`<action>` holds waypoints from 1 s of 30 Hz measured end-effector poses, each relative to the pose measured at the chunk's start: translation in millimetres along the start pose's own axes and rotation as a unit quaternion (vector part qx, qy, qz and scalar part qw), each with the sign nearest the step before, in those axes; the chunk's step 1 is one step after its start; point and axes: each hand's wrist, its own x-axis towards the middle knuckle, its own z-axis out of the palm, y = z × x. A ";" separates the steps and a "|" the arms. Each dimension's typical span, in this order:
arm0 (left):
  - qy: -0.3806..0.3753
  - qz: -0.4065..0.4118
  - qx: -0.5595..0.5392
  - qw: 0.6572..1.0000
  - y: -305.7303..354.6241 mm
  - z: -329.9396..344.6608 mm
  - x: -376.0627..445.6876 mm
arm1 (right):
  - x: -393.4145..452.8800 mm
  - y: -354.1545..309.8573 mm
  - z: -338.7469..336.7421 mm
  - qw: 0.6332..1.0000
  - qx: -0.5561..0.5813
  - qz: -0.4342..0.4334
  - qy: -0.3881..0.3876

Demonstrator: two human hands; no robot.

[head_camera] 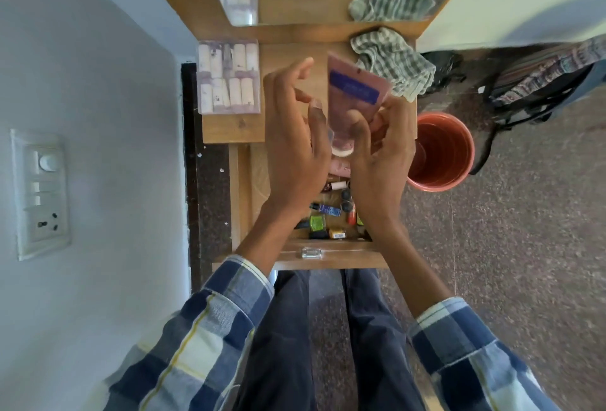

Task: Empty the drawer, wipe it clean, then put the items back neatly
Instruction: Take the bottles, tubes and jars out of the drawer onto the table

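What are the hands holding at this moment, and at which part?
The right hand grips the pink tube at its lower, cap end. The left hand has its fingers at the cap; whether it grips cannot be told.

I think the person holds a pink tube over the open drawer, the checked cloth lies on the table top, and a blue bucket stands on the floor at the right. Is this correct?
Not quite: the bucket is orange-red, not blue, as the head view shows. The rest holds: the right hand grips the pink tube over the open drawer, with the left hand beside it, and the checked cloth lies on the table top.
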 end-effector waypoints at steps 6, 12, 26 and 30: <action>-0.004 -0.044 -0.012 0.999 -5.3 2.5 15.3 | 50.9 -19.9 26.3 0.997 0.034 -0.033 0.055; -0.036 -0.065 0.013 0.997 -22.3 6.4 11.0 | 84.3 -1.4 48.9 0.999 -0.024 -0.022 0.031; -0.196 -0.115 0.126 0.966 -76.6 -15.7 -55.2 | 50.6 21.1 18.8 0.998 -0.025 0.060 -0.024; -0.241 -0.122 0.217 0.938 -99.1 -16.5 -75.3 | 4.8 47.0 4.8 0.992 -0.081 0.095 -0.037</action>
